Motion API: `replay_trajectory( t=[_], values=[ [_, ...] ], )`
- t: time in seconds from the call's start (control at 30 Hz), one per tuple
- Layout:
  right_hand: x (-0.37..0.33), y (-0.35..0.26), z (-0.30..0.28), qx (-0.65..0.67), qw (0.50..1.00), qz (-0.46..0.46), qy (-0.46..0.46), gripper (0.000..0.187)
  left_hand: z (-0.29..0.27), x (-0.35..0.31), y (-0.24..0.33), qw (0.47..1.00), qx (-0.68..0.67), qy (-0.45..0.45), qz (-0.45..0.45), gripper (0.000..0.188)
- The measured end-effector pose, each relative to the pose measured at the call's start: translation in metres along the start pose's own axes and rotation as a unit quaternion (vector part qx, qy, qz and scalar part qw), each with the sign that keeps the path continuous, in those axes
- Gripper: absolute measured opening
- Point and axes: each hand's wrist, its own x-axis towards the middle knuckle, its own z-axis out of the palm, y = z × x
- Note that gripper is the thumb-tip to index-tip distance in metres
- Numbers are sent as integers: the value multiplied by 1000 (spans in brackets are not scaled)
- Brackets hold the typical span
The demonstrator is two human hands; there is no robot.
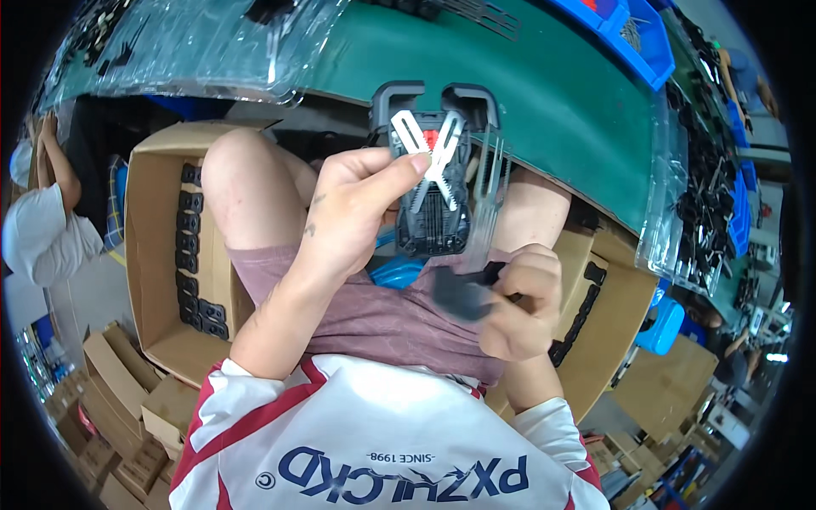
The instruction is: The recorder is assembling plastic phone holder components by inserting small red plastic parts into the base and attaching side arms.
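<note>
My left hand (361, 191) is closed round a black plastic phone-holder body (432, 234), upright above my lap. The thumb presses on its silver X-shaped toothed metal linkage (435, 170). Behind the crossing shows a small red piece (432, 138). Two padded grey-black arms (473, 95) curve out at its top. Lower and to the right, my right hand (529, 302) pinches a dark part (459, 293) smeared by motion. A long, see-through-looking forked strip (489, 191) rises from it, just right of the holder; its material is unclear.
Beyond my knees runs a green work table (552, 102). Clear plastic trays (293, 51) and blue bins (633, 38) stand on it. Open cardboard boxes (157, 314) with rows of black parts (189, 246) flank my legs. A person (51, 229) sits at far left.
</note>
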Motion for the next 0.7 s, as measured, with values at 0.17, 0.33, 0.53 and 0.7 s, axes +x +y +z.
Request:
replay_trajectory(
  t=[0.17, 0.33, 0.53, 0.7],
  values=[
    [19, -2, 18, -274, 892, -330, -144, 22, -8, -1, 5, 1000, 6, -28, -3, 18],
    [22, -4, 23, -328, 871, -335, -147, 18, -14, -3, 7, 996, -59, -66, -3, 19],
    [23, -6, 24, -341, 869, -316, -170, 18, -24, -6, 8, 982, -123, -145, 7, 19],
    [21, -10, 23, -355, 862, -305, -193, 17, -25, -11, 2, 984, -53, -164, 50, 26]
  ],
)
